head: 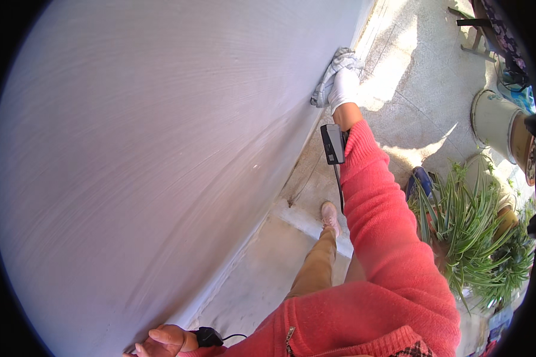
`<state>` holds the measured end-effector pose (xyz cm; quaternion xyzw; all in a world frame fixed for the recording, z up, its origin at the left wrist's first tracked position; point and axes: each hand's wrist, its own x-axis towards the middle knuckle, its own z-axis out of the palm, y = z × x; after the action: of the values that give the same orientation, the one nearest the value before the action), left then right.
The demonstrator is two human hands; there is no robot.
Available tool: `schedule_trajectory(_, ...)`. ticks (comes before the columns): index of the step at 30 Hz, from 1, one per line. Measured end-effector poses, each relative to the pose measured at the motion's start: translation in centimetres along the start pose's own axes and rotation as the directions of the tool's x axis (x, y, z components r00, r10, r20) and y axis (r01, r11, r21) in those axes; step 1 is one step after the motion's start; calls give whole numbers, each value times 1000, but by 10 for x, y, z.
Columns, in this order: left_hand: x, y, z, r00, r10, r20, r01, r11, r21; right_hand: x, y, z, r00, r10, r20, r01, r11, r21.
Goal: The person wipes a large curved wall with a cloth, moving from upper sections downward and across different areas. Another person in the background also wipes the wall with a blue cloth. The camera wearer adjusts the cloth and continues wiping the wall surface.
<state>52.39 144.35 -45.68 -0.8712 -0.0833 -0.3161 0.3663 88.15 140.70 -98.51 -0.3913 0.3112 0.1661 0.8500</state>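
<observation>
My right hand (345, 85), in a white glove, presses a grey-and-white cloth (328, 82) against the pale painted wall (161, 156) near its far end. The fingers are mostly hidden by the cloth. A small black device (333, 143) with a cable is strapped at that wrist. My left hand (161, 341) is bare, low in the picture beside the wall, with its fingers apart and holding nothing. Another black device (209, 337) sits on the left wrist.
A leafy spider plant (469, 236) in pots stands at the right. Beyond it are a large white pot (496, 118) and dark furniture legs (475, 40). My foot in a pink shoe (329, 217) stands by a low floor step (299, 218) beside the wall.
</observation>
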Motion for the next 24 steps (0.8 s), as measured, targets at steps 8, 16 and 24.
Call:
schedule_trajectory(8, 7, -6, -10, 995, 65, 79, -67, 998, 21, -223, -236, 183, 635, -595, 493, 695, 718, -29)
schedule_trajectory(16, 13, 2, -16, 989, 25, 148, -50, 984, 172, -251, -299, 244, 351, -802, 482, 866, 474, 158)
schedule_trajectory(24, 3, 2, -12, 985, 6, 174, -40, 981, 190, -3, -181, 129, 845, -523, 109, 496, 691, -526)
